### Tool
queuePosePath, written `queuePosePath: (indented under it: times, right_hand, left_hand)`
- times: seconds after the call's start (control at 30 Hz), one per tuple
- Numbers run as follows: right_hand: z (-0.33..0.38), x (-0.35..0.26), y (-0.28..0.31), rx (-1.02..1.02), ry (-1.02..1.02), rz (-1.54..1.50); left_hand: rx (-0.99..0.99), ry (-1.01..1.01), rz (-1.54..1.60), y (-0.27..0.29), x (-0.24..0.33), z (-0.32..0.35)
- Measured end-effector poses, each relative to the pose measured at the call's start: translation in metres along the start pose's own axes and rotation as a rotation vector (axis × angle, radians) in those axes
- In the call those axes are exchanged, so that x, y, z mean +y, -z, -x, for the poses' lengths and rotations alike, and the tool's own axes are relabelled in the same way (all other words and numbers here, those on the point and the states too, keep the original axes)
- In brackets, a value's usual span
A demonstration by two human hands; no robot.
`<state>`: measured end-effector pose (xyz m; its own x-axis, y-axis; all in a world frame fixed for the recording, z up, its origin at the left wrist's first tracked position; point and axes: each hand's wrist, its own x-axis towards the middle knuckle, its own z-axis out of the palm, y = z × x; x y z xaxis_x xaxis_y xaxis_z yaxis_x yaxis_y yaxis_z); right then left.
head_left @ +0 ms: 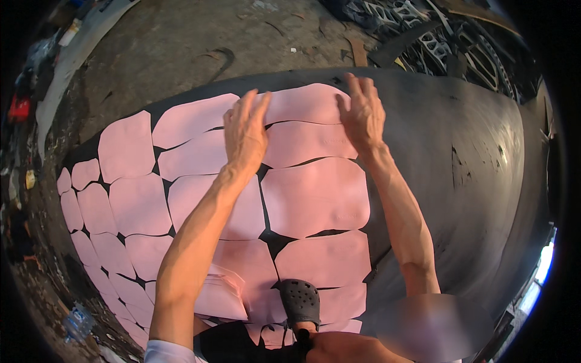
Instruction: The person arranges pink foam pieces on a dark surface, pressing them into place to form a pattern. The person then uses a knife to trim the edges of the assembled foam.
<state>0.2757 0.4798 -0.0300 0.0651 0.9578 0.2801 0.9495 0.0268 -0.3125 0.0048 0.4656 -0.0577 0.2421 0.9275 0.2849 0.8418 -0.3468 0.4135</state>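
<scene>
Both my arms stretch forward over a wide black sheet (pixel 411 139) covered in rows of flat pink pieces with rounded corners. My left hand (pixel 246 130) is at the left end of a pink piece (pixel 305 104) in the farthest row, its fingers extended. At that piece's right end is my right hand (pixel 363 115), fingers stretched out and thumb beside the piece's edge. Whether either hand presses on it is unclear. Nearer rows hold more pieces, such as a large one (pixel 316 196). A small stack of pink pieces (pixel 221 296) lies by my left forearm.
A dark clog (pixel 301 300) on my foot stands on the pink pieces. Beyond the black sheet is a dirty concrete floor (pixel 175 48) with scraps. Dark cut-out offcuts (pixel 445 51) pile up at the far right. A clear plastic bottle (pixel 78 322) lies at the lower left.
</scene>
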Motion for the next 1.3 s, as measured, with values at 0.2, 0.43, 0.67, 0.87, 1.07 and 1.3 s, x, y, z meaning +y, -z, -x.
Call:
queuePosePath:
  times: [0.2,0.43,0.67,0.87,1.07,1.3]
  right_hand:
    - [0.034,-0.033,-0.063,-0.314,0.336,-0.119]
    - [0.040,-0.040,-0.062,-0.200,-0.010,0.023]
    - [0.138,-0.035,-0.027,-0.232,0.052,0.073]
    - [0.270,-0.129,0.013,-0.432,0.140,0.030]
    - [0.318,-0.273,0.054,-0.934,0.344,-0.469]
    - [0.381,-0.327,0.040,-1.023,0.344,-0.406]
  left_hand:
    - [-0.198,0.018,-0.078,-0.037,0.005,0.033]
    - [-0.430,0.217,0.124,0.035,-0.014,0.012]
    - [0.158,0.493,0.120,0.223,-0.167,0.251]
    - [0.604,1.959,0.201,0.353,-0.241,0.697]
    - [0.700,2.468,-0.433,0.245,-0.151,0.823]
    - [0.615,2.495,-0.688,0.249,-0.136,0.795]
